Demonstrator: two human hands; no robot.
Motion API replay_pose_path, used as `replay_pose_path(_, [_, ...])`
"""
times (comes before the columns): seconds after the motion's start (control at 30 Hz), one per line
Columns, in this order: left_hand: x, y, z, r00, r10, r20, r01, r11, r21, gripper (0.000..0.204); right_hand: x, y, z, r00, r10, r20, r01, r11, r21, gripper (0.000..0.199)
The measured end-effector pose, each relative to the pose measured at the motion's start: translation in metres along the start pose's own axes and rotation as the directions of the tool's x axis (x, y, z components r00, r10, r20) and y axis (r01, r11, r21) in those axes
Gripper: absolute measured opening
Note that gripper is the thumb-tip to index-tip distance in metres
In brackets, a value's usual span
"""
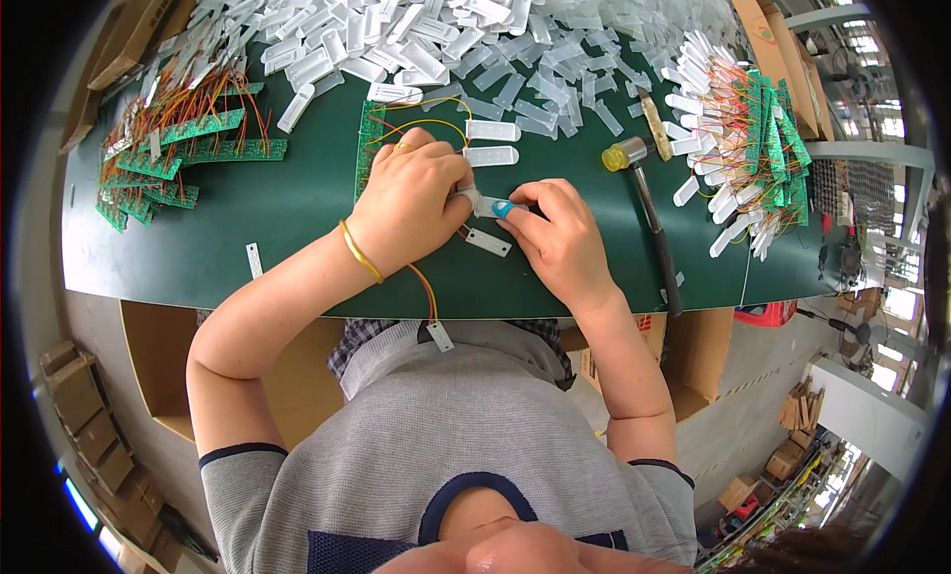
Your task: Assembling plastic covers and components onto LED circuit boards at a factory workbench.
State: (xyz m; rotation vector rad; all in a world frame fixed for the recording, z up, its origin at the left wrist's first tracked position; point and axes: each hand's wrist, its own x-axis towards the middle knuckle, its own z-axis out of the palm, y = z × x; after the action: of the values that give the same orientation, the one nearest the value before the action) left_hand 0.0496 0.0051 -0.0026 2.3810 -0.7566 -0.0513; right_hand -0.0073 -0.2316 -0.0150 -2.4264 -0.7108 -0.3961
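My left hand (421, 188) is closed, fingertips pinched on a small white strip (487, 207) over the green table; the fingers hide its left end. From the right, my right hand (563, 235) pinches the same strip, and a blue cover (502, 208) shows at its fingertips. Under my left hand lies a green circuit board (369, 128) with red and yellow wires. White plastic housings (492, 130) lie at the wires' ends, just beyond my fingers. A wired white strip (488, 240) rests nearer to me, and another wired strip (440, 336) hangs over the front edge.
Heaps of white housings (396, 29) and clear covers (535, 89) fill the far side. Wired boards are stacked left (213, 128) and right (768, 138). A hammer (649, 212) with a yellow head lies right of my right hand, beside a worn stick-like tool (654, 126). A loose strip (254, 260) lies left.
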Motion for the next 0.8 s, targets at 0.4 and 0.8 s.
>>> replay_pose_path(0.4, [-0.025,0.024,-0.001,0.992,0.087,-0.095,-0.073,0.988,0.139,0.041,-0.004,-0.002,0.003,0.999,0.05,0.005,-0.05,0.999,0.009,0.012])
replay_pose_path(0.8, [-0.022,0.018,0.002,0.999,0.028,-0.043,-0.024,0.995,0.095,0.039,0.032,0.047,-0.024,0.974,0.146,-0.173,-0.192,0.939,-0.287,0.018])
